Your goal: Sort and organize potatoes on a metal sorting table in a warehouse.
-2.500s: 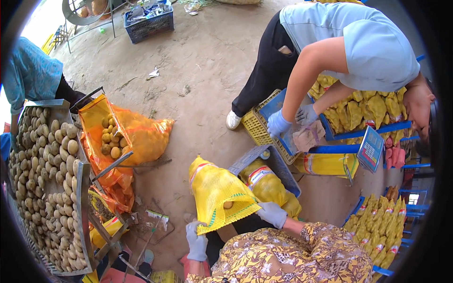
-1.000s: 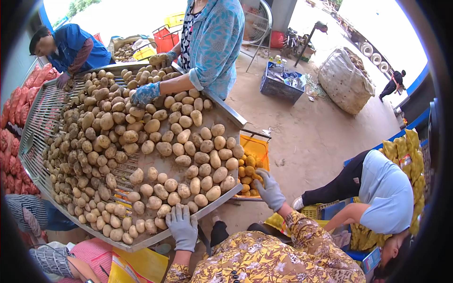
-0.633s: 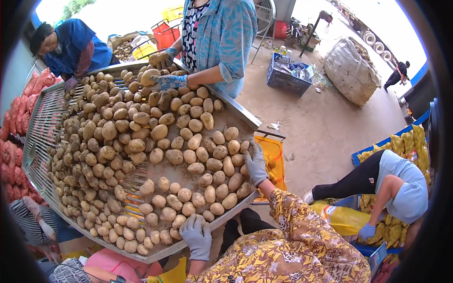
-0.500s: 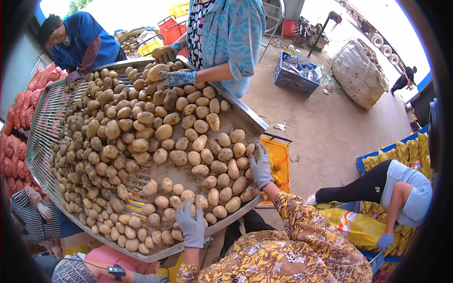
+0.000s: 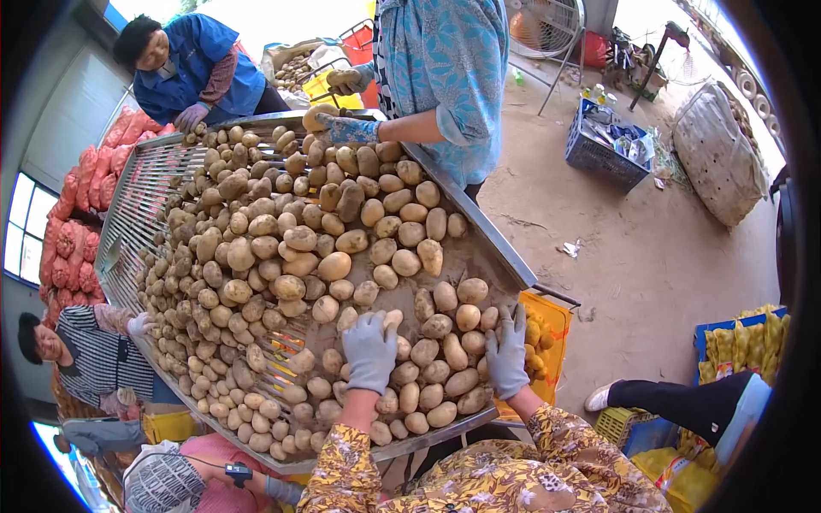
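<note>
Sandy-brown floor holds one caged fan, one dark-blue crate of litter and one white bulk sack. One slatted metal sorting table carries the potatoes — well over a hundred, too crowded to count exactly. They are round to oval, tan to brown, some darkened with soil. Two grey-gloved hands work at the table: the left hand, palm down, fingers outstretched, touches potatoes near the lower edge; the right hand, fingers extended and slightly parted, lies against potatoes at the right corner — just beside one orange mesh bag. Both forearms, in patterned yellow-brown sleeves, reach up from below.
</note>
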### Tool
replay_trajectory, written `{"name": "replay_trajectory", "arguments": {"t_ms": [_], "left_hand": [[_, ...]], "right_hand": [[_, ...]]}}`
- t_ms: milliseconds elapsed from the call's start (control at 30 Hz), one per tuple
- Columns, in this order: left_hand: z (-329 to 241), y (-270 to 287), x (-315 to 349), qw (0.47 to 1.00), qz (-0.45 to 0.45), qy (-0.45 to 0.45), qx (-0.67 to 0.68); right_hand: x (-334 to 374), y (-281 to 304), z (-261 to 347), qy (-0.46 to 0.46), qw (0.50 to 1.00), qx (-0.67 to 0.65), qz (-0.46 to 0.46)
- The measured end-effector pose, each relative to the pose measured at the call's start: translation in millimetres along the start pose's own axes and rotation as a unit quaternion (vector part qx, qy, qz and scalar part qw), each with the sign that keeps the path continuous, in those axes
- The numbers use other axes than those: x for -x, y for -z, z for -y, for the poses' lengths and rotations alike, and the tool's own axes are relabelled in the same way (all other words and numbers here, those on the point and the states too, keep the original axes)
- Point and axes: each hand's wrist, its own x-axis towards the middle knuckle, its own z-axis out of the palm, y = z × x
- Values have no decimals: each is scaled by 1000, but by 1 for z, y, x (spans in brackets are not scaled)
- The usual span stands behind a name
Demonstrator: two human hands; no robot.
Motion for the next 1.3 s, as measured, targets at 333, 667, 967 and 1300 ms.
{"name": "replay_trajectory", "arguments": {"t_ms": [333,667,967,1300], "left_hand": [[52,51,-123,979,-4,129,-159],[30,51,146,497,-176,353,773],[3,30,232,941,-118,309,75],[8,-14,240,943,-159,292,1]], "right_hand": [[-9,-10,12,45,999,-4,10],[-46,26,39,146,985,88,-10],[-79,-63,149,241,942,-144,184],[4,-165,174,433,805,-145,378]]}}
